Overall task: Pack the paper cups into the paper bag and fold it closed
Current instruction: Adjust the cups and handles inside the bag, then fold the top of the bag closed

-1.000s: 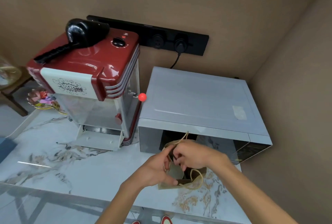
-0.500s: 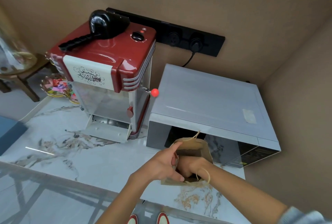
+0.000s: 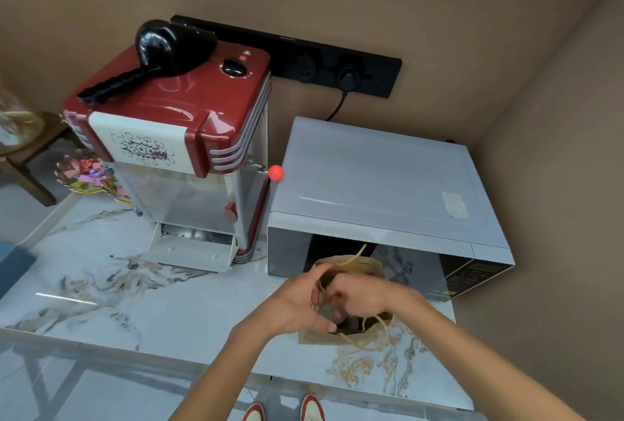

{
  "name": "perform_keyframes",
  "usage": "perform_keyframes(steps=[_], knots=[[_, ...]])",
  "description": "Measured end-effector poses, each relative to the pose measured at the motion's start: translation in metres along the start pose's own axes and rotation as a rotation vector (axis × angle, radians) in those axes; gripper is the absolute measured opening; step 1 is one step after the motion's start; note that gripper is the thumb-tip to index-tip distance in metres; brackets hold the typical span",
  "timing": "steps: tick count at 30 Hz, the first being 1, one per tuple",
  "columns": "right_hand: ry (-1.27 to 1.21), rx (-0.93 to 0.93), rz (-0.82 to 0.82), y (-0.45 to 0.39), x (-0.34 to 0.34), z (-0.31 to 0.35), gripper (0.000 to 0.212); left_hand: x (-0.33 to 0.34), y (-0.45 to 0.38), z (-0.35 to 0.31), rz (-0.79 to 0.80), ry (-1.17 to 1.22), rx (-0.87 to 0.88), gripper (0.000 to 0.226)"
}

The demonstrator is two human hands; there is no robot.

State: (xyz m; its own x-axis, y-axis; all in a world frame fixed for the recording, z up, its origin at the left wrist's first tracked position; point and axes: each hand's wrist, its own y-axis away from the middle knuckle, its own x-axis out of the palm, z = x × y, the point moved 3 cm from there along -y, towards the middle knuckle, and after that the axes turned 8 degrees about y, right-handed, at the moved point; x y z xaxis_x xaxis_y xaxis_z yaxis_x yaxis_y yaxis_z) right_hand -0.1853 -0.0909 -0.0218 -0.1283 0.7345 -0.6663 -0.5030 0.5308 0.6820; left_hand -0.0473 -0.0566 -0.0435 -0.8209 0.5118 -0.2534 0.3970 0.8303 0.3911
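Observation:
A brown paper bag [image 3: 363, 267] with string handles stands open on the marble counter [image 3: 169, 305], right in front of the microwave. My left hand [image 3: 297, 302] grips the bag's near-left rim and holds the mouth apart. My right hand [image 3: 361, 295] reaches over the opening, fingers curled down into the bag; it is blurred and I cannot tell what it holds. No paper cups show; the inside of the bag is dark and mostly hidden by my hands.
A silver microwave [image 3: 378, 180] stands behind the bag, a red popcorn machine [image 3: 175, 137] to its left with a black hair dryer [image 3: 162, 52] on top. A dish of coloured wrappers [image 3: 84, 174] sits far left. The counter edge runs just below my forearms.
My right hand has come partly up out of the bag's mouth, after being pushed deeper inside half a second ago. The left hand keeps its grip on the rim. The camera view shifted slightly.

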Motion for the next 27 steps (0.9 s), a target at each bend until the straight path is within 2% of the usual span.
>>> perform_keyframes(steps=[2,6,8,9,12,14,16,19,20,23,27], knots=[[-0.172,-0.045,-0.129,0.029,-0.014,-0.014,0.043,-0.002,0.0,-0.001,-0.03,0.029,0.027,0.09],[-0.642,-0.008,-0.478,0.089,-0.024,-0.062,0.033,-0.013,0.007,0.001,-0.111,0.228,0.09,0.065],[-0.761,0.071,-0.61,0.1,-0.012,-0.087,0.038,-0.022,0.015,0.008,-0.135,0.327,0.116,0.051],[-0.759,0.117,-0.629,0.1,-0.002,-0.099,0.043,-0.027,0.019,0.014,-0.152,0.359,0.113,0.051],[-0.662,0.21,-0.49,0.084,0.041,-0.12,0.05,-0.031,0.022,0.044,-0.211,0.25,0.029,0.061],[-0.557,0.23,-0.343,0.068,0.069,-0.124,0.05,-0.018,0.018,0.06,-0.114,0.036,-0.059,0.057],[-0.467,0.215,-0.283,0.05,0.087,-0.122,0.06,0.002,0.01,0.073,-0.022,-0.077,-0.099,0.056],[-0.513,0.166,-0.287,0.024,0.097,-0.115,0.077,0.023,-0.005,0.077,-0.026,-0.125,-0.059,0.058],[-0.557,0.144,-0.296,0.018,0.098,-0.112,0.074,0.026,-0.01,0.077,-0.047,-0.134,-0.048,0.055],[-0.611,0.073,-0.363,0.009,0.097,-0.097,0.048,0.028,-0.019,0.073,-0.08,-0.135,-0.009,0.04],[-0.654,0.12,-0.519,0.001,0.096,-0.089,0.034,0.026,-0.023,0.065,-0.166,-0.054,0.052,0.036]])
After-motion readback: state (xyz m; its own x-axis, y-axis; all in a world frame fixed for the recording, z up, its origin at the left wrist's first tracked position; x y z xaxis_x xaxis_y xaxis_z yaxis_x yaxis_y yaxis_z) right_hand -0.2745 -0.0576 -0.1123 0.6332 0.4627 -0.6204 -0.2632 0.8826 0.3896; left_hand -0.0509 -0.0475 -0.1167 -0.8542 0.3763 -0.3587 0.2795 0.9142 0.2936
